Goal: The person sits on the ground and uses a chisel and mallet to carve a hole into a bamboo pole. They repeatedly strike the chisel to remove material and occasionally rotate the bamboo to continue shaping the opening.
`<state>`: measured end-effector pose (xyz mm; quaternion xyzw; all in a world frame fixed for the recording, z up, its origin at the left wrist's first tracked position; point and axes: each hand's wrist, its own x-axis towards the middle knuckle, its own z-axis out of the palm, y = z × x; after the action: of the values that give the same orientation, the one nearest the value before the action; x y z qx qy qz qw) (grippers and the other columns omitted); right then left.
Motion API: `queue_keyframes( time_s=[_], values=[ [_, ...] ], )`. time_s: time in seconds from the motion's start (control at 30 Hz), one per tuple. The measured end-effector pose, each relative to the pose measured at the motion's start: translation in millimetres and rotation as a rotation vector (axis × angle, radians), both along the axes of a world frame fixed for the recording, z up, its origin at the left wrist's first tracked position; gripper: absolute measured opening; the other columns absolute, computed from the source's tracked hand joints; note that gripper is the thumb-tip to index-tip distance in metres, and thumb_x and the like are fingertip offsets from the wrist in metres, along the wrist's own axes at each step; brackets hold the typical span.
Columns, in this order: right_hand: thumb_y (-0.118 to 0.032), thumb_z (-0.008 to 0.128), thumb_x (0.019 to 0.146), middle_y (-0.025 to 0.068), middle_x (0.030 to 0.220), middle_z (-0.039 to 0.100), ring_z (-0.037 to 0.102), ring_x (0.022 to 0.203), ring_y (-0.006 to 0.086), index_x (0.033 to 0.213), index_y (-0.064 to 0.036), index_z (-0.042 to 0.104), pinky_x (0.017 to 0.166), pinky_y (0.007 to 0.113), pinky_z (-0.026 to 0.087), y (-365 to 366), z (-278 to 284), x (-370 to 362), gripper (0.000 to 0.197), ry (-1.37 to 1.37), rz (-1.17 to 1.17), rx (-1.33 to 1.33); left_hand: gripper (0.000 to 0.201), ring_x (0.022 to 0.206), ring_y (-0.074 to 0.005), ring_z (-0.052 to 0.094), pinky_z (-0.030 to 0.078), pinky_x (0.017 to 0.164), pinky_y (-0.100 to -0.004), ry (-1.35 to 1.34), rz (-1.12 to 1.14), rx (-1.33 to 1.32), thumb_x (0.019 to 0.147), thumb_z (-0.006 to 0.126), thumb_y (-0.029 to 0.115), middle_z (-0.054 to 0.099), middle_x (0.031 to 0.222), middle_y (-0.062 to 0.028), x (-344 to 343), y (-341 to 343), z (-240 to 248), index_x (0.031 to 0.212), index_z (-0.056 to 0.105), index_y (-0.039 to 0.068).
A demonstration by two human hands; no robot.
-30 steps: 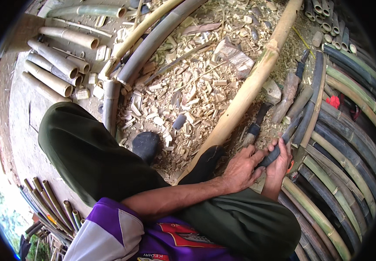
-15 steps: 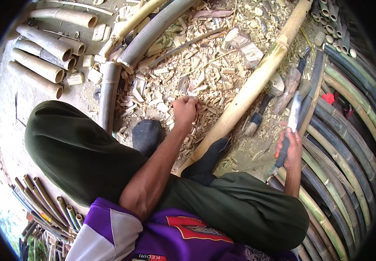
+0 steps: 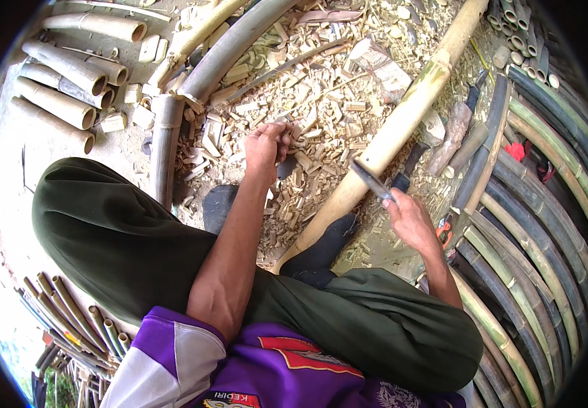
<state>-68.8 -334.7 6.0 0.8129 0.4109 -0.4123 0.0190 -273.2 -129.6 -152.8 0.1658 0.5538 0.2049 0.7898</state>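
My right hand (image 3: 413, 219) is closed round a knife (image 3: 370, 178), its narrow blade pointing up and left over a pale bamboo pole (image 3: 403, 129). The pole slants from the far right down to my dark-socked foot (image 3: 331, 245). My left hand (image 3: 267, 148) is closed above a heap of bamboo chips (image 3: 328, 115), left of the pole. Its fingers curl inward, and whatever they may hold is hidden. A small dark patch shows just below them. My other dark-covered foot (image 3: 219, 205) lies beside the left forearm.
Cut bamboo tubes (image 3: 56, 102) lie at the far left. Grey bamboo (image 3: 239, 47) borders the chips. Long bamboo poles (image 3: 545, 224) are stacked on the right, near an orange-handled tool (image 3: 445, 234). A dark-handled brush or blade (image 3: 413, 160) and a wood block (image 3: 382, 68) lie by the pole.
My right hand has swung the knife leftward from beside the stacked poles to over the pale pole. My left hand has shifted left and slightly up. An orange-handled tool now shows on the right.
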Motion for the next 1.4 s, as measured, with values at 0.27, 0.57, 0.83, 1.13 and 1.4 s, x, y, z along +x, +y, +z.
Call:
queue_keyframes(
  time_s=[0.27,0.57,0.83,1.13,1.4],
  values=[
    [-0.013,0.051,0.099,0.0270,0.075,0.066,0.066,0.070,0.0489,0.099,-0.0004,0.051,0.062,0.057,0.052,-1.9,7.3,-39.6,0.012,-0.070,0.185,-0.087,0.017,0.048,-0.0099,0.047,0.035,0.042,-0.0236,0.029,-0.026,0.013,0.091,0.060,0.013,0.058,0.066,-0.0017,1.4,-0.9,0.4,0.095,0.068,-0.001],
    [-0.010,0.059,0.089,0.0108,0.074,0.065,0.071,0.059,0.0202,0.091,-0.0100,0.052,0.048,0.032,0.055,-29.0,-4.8,-71.3,0.008,-0.531,0.569,-0.053,0.010,0.045,-0.0081,0.044,0.032,0.039,-0.0221,0.027,-0.029,0.048,0.089,0.060,0.007,0.059,0.064,-0.0028,5.0,-3.3,-1.0,0.085,0.066,-0.001],
    [-0.008,0.056,0.089,0.0074,0.067,0.066,0.069,0.055,0.0210,0.090,-0.0090,0.051,0.045,0.036,0.052,-51.6,9.5,-57.3,0.005,-0.504,0.525,0.054,0.008,0.040,-0.0074,0.042,0.028,0.036,-0.0241,0.117,-0.519,0.200,0.085,0.065,0.005,0.058,0.059,-0.0042,7.6,-19.2,14.3,0.083,0.067,-0.003],
    [-0.023,0.046,0.105,0.0025,0.057,0.052,0.054,0.048,0.0145,0.093,-0.0021,0.055,0.045,0.031,0.044,-10.3,50.7,77.0,0.025,0.052,-0.283,0.001,0.078,0.078,-0.0275,0.070,0.055,0.076,-0.0418,0.132,-1.247,0.458,0.064,0.084,0.066,0.071,0.082,-0.0215,22.7,-84.2,20.2,0.094,0.072,-0.005],
    [-0.026,0.050,0.103,0.0151,0.064,0.058,0.063,0.063,0.0336,0.087,-0.0003,0.058,0.063,0.048,0.049,60.1,6.1,121.1,0.031,-0.160,0.218,0.014,0.067,0.073,-0.0191,0.064,0.050,0.068,-0.0355,0.018,-1.178,0.377,0.070,0.086,0.055,0.069,0.078,-0.0126,20.3,-86.3,18.5,0.096,0.074,-0.005]
  ],
)
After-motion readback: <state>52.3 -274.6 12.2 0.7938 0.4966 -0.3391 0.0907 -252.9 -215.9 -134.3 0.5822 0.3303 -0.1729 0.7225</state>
